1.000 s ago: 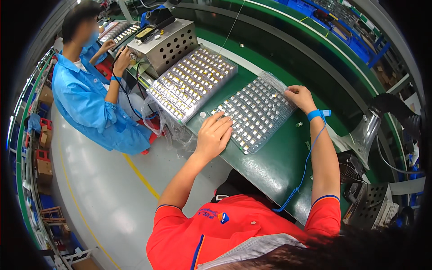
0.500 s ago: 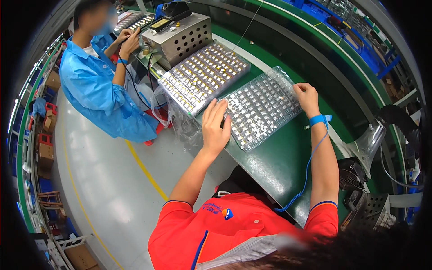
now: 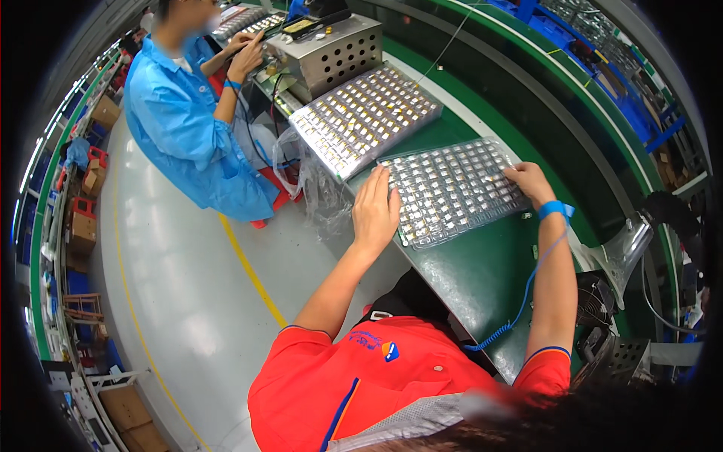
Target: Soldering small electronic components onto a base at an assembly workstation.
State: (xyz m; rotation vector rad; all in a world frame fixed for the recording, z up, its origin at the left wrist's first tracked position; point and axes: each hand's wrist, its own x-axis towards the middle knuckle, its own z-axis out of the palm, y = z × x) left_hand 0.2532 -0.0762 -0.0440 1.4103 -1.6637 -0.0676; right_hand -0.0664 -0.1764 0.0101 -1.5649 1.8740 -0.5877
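Both hands slid nearer on clear tray (image 3: 452,192)

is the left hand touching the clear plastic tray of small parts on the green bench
Touching. The head view shows the left hand lying flat on the near left edge of the clear plastic tray, no gap visible.

Second tray of small parts (image 3: 365,119), perforated metal box (image 3: 331,51), co-worker in blue coat (image 3: 184,132), yellow floor line (image 3: 248,267)
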